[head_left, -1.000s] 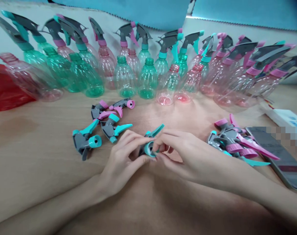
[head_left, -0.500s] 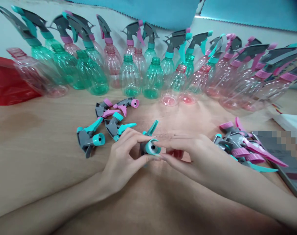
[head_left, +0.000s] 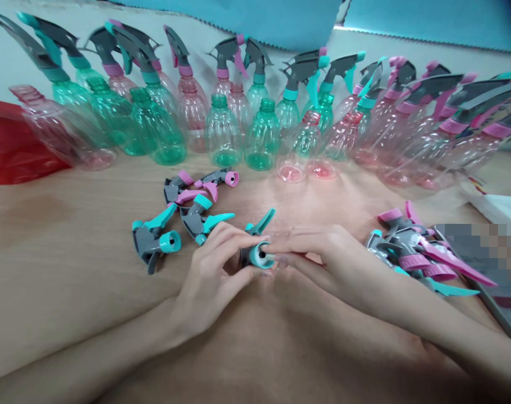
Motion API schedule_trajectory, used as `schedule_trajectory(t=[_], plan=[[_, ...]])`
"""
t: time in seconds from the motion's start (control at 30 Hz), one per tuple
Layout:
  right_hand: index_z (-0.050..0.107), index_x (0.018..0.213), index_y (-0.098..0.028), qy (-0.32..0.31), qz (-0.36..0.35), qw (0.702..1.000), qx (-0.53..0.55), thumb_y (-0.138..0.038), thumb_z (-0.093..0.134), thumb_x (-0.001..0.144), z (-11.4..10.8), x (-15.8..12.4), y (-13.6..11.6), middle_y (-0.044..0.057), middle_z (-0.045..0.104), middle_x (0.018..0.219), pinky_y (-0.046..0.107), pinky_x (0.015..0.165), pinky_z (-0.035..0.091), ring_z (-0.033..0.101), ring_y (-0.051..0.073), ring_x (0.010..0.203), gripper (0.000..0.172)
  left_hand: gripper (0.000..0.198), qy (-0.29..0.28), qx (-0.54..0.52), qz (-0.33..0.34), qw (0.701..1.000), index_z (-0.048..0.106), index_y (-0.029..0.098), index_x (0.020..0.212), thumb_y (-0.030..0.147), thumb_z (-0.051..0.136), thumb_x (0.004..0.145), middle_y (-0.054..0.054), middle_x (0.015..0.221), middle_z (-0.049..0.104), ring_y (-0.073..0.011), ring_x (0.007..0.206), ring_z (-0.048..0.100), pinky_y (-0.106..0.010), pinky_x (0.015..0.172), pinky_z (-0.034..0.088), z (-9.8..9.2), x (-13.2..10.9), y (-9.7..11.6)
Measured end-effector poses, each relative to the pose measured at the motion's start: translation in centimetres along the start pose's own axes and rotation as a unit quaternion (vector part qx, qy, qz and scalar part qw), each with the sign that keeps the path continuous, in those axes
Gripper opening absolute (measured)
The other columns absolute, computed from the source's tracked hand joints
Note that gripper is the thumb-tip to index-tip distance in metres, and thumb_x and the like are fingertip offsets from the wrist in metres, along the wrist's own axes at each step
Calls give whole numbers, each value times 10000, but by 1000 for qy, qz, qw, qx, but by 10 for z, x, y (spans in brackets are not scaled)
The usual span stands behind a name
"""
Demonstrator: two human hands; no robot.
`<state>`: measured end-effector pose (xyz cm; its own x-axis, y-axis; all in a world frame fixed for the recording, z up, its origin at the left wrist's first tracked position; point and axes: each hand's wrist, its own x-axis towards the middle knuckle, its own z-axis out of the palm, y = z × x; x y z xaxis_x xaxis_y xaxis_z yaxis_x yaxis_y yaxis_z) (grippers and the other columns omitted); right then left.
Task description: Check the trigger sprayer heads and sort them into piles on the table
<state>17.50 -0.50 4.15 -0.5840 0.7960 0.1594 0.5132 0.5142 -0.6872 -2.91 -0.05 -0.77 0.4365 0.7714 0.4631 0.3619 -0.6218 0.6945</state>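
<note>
In the middle of the table my left hand [head_left: 215, 264] grips a grey trigger spray head [head_left: 247, 257] with a turquoise collar and trigger. The collar's round opening faces me, with something white and a dark hole inside. My right hand [head_left: 318, 247] has its thumb and forefinger drawn together at the right side of that opening, touching it. Whether a small part sits between those fingertips is hidden. Left of my hands lie a turquoise-collared spray head [head_left: 148, 241], another turquoise one [head_left: 192, 219], and pink-collared ones [head_left: 177, 188] behind.
Behind stands a row of pink and green clear bottles, some uncapped, like this green bottle [head_left: 224, 132], others with spray heads fitted. A pile of spray heads [head_left: 410, 247] lies right, beside a dark flat device [head_left: 482, 269]. A red bag [head_left: 19, 140] rests far left.
My right thumb has risen from the collar's lower edge to beside the forefinger at the opening. The left hand keeps its hold, and the spray head has hardly moved.
</note>
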Motion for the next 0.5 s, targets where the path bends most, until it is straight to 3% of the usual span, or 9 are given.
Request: schedule_trajectory(t=[0.13,0.2,0.3,0.5], plan=[[707,834,-211,9,1,1000,12,-95,496,875,1,-1,2,-11,731,841,232,755,479,660,139,869,244,332,-4,5,7,1000,624,195,1068,102,713,762,-30,905,610,-182,862,531,-342,787,436,0,2,-1],[704,848,-211,14,19,1000,7,-112,528,861,1,-1,2,-15,734,866,224,707,482,662,124,798,203,316,-11,2,11,1000,627,202,1058,146,725,763,-31,912,621,-186,866,535,-343,784,441,0,4,0],[683,883,-201,18,52,998,-3,-167,583,835,2,-1,0,-12,725,839,225,630,476,643,110,687,116,282,-21,-8,-12,1000,633,222,1033,192,726,768,-23,888,624,-187,838,536,-336,745,453,0,5,2],[647,909,-179,33,48,998,-6,-180,575,836,6,-1,-2,12,705,887,242,659,480,623,114,705,103,253,-17,-12,-46,999,646,235,1000,193,722,763,-17,846,618,-191,817,535,-338,725,456,-1,5,2]])
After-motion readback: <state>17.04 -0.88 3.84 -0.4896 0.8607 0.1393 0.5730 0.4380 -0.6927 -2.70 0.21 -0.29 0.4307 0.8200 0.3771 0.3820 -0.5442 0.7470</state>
